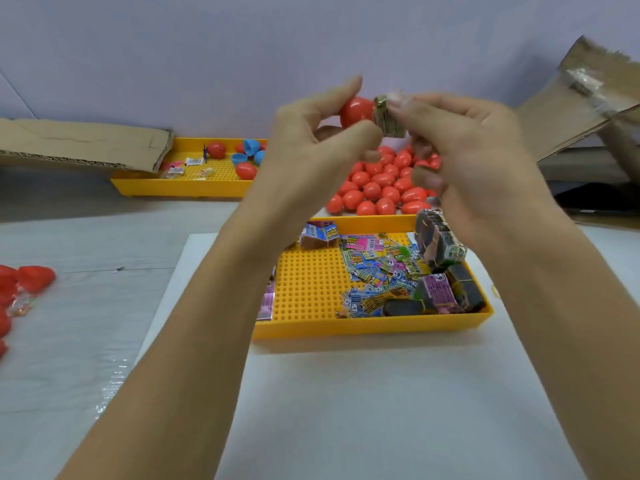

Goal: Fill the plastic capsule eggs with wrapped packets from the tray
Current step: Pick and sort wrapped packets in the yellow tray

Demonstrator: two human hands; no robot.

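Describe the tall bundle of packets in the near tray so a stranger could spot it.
Find the near yellow tray under the hands. At its far right corner stands the bundle, a dark banded stack tilted upright, rising above the loose flat packets beside it.

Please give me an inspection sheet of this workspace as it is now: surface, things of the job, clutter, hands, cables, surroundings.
Surface: white sheet over a grey table covering.
Job's things: near yellow tray holds loose wrapped packets and banded bundles; pile of red eggs lies behind it.
Clutter: far yellow tray with red and blue egg halves and small bags; more red pieces at the left edge; cardboard flap over the far tray.
Hands: left hand holds a red egg part; right hand pinches a folded packet against it.
Cables: nothing seen.
Surroundings: pale wall; cardboard box at the right.
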